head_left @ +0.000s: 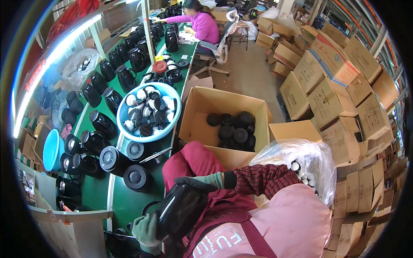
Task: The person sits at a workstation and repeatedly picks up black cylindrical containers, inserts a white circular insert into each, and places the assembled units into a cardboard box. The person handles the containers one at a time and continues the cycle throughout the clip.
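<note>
In my lap lies a glossy black jug, tilted, with its loop handle toward the bench. My left hand, in a grey-green glove, is closed on the jug's lower left end near the handle. My right hand, gloved the same way, wraps over its upper end. A thin metal strip shows beside my left hand; I cannot tell whether the hand touches it. Closest on the green bench are black round-topped pieces and a metal rod.
Black jugs line the bench. A blue basin holds black and white lids. To the right stand an open carton with black round parts, a plastic bag and stacked cartons. A co-worker sits at the far end.
</note>
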{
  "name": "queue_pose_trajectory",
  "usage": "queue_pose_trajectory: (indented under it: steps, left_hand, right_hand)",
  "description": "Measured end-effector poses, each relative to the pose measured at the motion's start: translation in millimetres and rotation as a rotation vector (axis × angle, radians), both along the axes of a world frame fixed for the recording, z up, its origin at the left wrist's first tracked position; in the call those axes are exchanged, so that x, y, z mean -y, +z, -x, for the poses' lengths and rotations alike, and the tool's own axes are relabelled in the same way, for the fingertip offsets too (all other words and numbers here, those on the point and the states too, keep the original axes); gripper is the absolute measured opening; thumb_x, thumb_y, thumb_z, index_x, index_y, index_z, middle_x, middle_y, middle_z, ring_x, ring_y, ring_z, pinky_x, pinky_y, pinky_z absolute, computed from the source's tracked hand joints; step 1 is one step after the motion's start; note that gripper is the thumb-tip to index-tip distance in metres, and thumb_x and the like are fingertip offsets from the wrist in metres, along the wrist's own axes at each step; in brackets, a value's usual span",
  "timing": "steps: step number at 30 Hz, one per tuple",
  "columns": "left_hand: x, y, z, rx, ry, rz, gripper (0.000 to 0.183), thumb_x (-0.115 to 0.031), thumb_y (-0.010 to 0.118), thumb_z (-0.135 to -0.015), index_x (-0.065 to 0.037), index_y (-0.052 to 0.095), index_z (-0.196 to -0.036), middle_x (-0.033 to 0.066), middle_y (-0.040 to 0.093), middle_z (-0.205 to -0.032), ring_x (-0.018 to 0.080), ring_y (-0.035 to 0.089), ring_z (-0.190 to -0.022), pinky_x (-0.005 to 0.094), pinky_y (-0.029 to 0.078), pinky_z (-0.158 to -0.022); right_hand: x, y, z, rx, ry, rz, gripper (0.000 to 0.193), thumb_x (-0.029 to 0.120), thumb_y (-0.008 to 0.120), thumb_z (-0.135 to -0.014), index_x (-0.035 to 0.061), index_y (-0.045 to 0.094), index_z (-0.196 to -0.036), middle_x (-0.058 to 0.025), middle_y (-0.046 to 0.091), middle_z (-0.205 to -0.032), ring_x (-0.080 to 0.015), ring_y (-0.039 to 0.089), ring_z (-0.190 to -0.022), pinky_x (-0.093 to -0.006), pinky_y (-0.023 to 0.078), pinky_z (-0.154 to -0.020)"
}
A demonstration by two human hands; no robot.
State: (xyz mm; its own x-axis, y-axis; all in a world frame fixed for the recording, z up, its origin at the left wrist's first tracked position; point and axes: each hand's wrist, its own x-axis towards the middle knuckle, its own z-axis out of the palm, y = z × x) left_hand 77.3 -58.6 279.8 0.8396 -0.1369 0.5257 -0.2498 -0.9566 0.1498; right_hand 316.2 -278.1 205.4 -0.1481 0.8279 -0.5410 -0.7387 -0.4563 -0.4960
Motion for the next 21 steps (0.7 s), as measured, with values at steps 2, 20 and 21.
queue_pose_trajectory:
  steps: [2, 20, 21]
  left_hand:
    - [-5.0, 13.1, -9.0, -0.045, -0.141, -0.125, 0.055, -0.038, 0.075, -0.072, -0.003, 0.074, -0.115, 0.0149, 0.071, -0.1, 0.0282, 0.069, -0.079, 0.0417, 0.056, -0.076]
    - [1.8, 24.6, -23.6, 0.067, -0.003, 0.26, 0.055, -0.042, 0.074, -0.084, 0.004, 0.075, -0.114, 0.0196, 0.072, -0.109, 0.0322, 0.071, -0.097, 0.0461, 0.057, -0.084]
    - [0.0, 16.6, -23.8, -0.082, 0.032, 0.546, 0.056, -0.043, 0.071, -0.088, 0.003, 0.072, -0.12, 0.0197, 0.07, -0.118, 0.0315, 0.069, -0.105, 0.0464, 0.057, -0.089]
  right_hand:
    - [14.0, 19.2, 1.0, -0.083, 0.108, 0.105, 0.077, 0.07, 0.045, -0.101, 0.0083, 0.055, -0.146, -0.0133, 0.061, -0.144, -0.0256, 0.06, -0.128, -0.0423, 0.053, -0.102]
    - [42.2, -13.7, -16.3, 0.706, -0.225, -0.453, 0.054, 0.034, 0.034, -0.115, 0.0032, 0.034, -0.16, -0.007, 0.041, -0.16, -0.0173, 0.044, -0.143, -0.0294, 0.034, -0.12]
    - [44.7, 9.1, -10.5, 0.734, -0.265, -0.434, 0.057, 0.036, 0.036, -0.115, 0.0036, 0.03, -0.161, -0.0068, 0.039, -0.161, -0.017, 0.042, -0.144, -0.0308, 0.032, -0.12]
